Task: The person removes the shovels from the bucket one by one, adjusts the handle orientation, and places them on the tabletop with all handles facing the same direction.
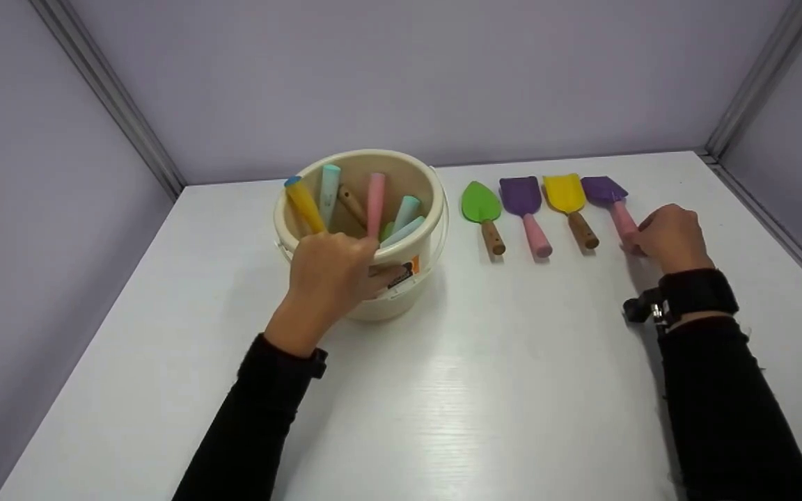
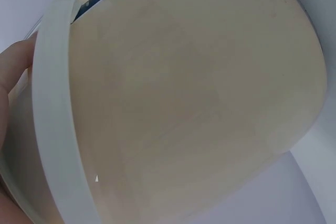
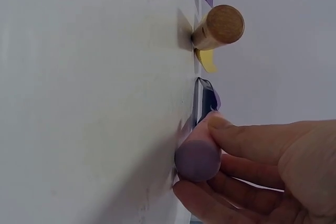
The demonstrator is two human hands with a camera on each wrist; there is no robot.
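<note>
A cream bucket (image 1: pixel 401 209) stands left of centre and holds several coloured tool handles. My left hand (image 1: pixel 345 247) grips its near rim; in the left wrist view the bucket wall (image 2: pixel 184 93) fills the frame, with one finger (image 2: pixel 13 72) at the rim. To the right lies a row of small trowels. My right hand (image 1: pixel 634 240) pinches the pink handle (image 3: pixel 197 158) of the rightmost purple trowel (image 1: pixel 604 188), which lies on the table. The thumb (image 3: pixel 247 137) presses on top of that handle and other fingers curl beneath it.
The row also holds a green trowel (image 1: pixel 480 204), a purple trowel with a pink handle (image 1: pixel 521 197) and a yellow trowel with a wooden handle (image 1: pixel 565 193). The white table (image 1: pixel 477 390) is walled at the back and both sides.
</note>
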